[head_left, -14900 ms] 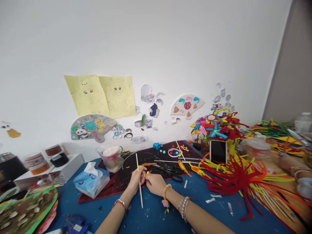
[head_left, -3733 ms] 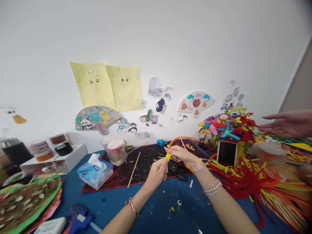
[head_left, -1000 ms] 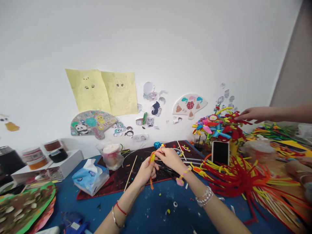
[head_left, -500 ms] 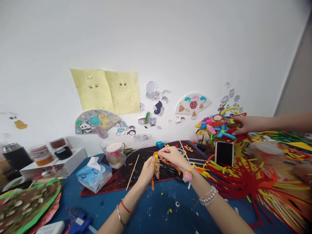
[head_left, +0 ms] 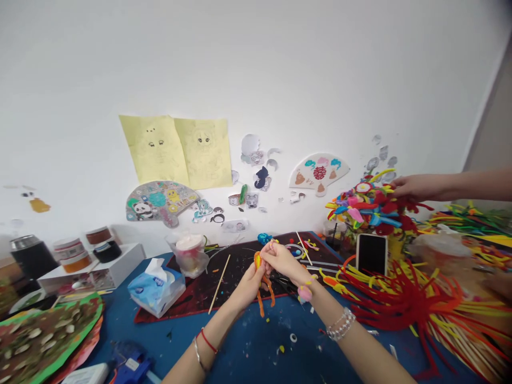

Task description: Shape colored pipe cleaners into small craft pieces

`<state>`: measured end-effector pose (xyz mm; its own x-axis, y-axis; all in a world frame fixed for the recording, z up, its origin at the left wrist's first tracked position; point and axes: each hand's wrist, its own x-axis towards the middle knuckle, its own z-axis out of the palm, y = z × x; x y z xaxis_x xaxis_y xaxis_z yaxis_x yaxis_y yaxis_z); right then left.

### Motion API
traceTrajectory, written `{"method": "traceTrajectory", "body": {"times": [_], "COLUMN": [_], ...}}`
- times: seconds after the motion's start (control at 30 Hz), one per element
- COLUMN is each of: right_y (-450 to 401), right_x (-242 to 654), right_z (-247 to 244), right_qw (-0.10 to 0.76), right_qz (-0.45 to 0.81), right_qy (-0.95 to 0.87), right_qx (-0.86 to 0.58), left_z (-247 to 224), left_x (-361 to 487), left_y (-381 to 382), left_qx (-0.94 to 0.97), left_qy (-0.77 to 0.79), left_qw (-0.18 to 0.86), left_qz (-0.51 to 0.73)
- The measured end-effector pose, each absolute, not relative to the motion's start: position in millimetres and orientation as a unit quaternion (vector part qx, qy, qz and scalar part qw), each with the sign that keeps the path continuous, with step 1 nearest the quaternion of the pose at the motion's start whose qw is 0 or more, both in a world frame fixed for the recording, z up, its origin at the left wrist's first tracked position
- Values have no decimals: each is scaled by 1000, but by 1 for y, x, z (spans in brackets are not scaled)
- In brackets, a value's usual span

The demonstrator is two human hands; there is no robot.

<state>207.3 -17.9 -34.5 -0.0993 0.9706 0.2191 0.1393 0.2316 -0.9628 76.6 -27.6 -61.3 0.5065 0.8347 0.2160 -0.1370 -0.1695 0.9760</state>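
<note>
My left hand (head_left: 251,284) and my right hand (head_left: 280,259) meet over the dark mat (head_left: 192,290). Between them is an orange and yellow pipe-cleaner piece (head_left: 258,261), pinched in the fingers of both hands. Its orange ends hang below my left hand. A pink and yellow fuzzy ornament (head_left: 304,293) sits at my right wrist. Black-handled scissors (head_left: 282,280) lie partly hidden behind my right hand. On the blue table (head_left: 252,346), a googly eye (head_left: 293,337) lies nearer to me, among small scraps.
Another person's hand (head_left: 408,186) touches a colourful pipe-cleaner bouquet (head_left: 362,205). A phone (head_left: 372,254) stands before it, beside red pipe cleaners (head_left: 416,304). Leftward are a tissue pack (head_left: 157,288), a blue glue gun (head_left: 132,365) and a thin stick (head_left: 219,284).
The orange piece has turned, and two orange ends now hang down where one showed. My hands have shifted slightly right in view. The other person's hand has risen a little at the bouquet.
</note>
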Motion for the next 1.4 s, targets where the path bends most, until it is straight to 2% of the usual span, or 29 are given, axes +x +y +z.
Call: {"method": "traceTrajectory", "body": {"times": [0.13,0.33,0.5,0.7,0.9,1.17,1.4], "right_y": [-18,-18,-20,-20,-21,-27,-23], "right_x": [210,211,221,221,208,207,197], "right_z": [-36,-36,-32,-33,-37,-30,-37], "right_qw": [500,508,500,504,522,530,598], "right_qz": [398,371,430,570,559,571,523], "right_qy": [-631,-642,-616,-522,-519,-493,-470], "right_qx": [-440,-439,-431,-386,-381,-389,-386], "left_z": [-65,-76,-73,-67,-72,-65,-75], "left_x": [76,78,73,69,68,60,68], "left_y": [-28,-21,-22,-21,-14,-14,-13], "left_qx": [615,605,654,616,586,632,607], "left_qy": [220,202,206,173,177,189,166], "left_qw": [641,664,638,680,708,685,704], "left_qz": [404,391,351,358,351,310,329]}}
